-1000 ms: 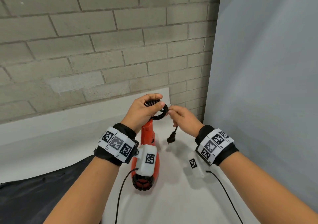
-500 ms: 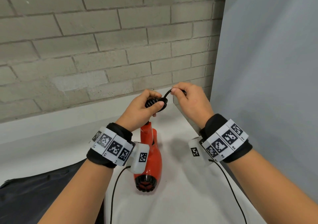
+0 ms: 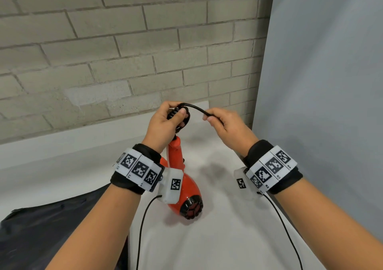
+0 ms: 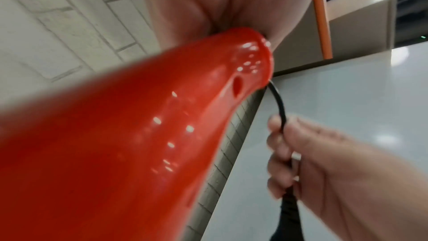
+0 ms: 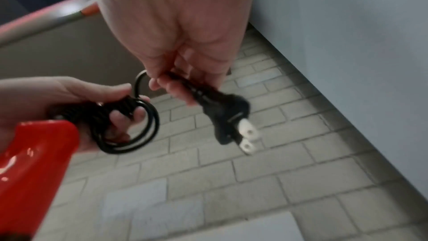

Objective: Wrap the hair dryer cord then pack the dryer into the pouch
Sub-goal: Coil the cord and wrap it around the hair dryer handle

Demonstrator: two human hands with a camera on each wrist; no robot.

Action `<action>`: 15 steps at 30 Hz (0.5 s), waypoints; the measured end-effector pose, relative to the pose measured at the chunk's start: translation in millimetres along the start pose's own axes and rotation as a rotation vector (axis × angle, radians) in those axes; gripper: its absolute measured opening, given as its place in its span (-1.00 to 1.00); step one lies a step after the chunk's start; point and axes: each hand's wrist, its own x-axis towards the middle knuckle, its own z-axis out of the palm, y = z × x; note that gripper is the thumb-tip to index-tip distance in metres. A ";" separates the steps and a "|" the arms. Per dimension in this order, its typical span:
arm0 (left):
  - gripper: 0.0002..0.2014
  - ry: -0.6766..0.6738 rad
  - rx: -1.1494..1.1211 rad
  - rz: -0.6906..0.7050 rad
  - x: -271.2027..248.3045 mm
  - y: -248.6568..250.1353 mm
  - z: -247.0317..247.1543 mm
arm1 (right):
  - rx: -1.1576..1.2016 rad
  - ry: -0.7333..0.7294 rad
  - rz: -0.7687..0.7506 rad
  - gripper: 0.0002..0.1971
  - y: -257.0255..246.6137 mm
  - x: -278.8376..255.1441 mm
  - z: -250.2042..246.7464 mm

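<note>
Head view: left hand (image 3: 163, 122) covers most of the coiled black power cord (image 3: 193, 108) and the top of the glossy red plastic hair dryer (image 3: 187, 189); wrist band hides part of the dryer body. Black two-prong plug (image 5: 228, 122) is hidden behind the right hand (image 3: 230, 126) there, motion-blurred in the right wrist view. Dark fabric pouch (image 3: 51, 228) cut off by left and bottom edges. Left wrist view: dryer is a close, unfocused red mass, cut off at left and bottom.
</note>
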 end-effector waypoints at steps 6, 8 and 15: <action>-0.82 0.045 -0.080 0.012 -0.7 -4.1 3.0 | -0.102 -0.057 0.137 -0.82 33.2 -9.4 7.7; -0.82 0.040 -0.097 0.003 -0.7 -4.4 6.8 | -0.092 -0.059 0.192 -0.85 32.7 -8.2 6.7; -0.87 0.089 -0.137 -0.039 2.8 -8.1 7.4 | 0.142 0.207 0.181 -0.92 1.3 -1.9 -4.0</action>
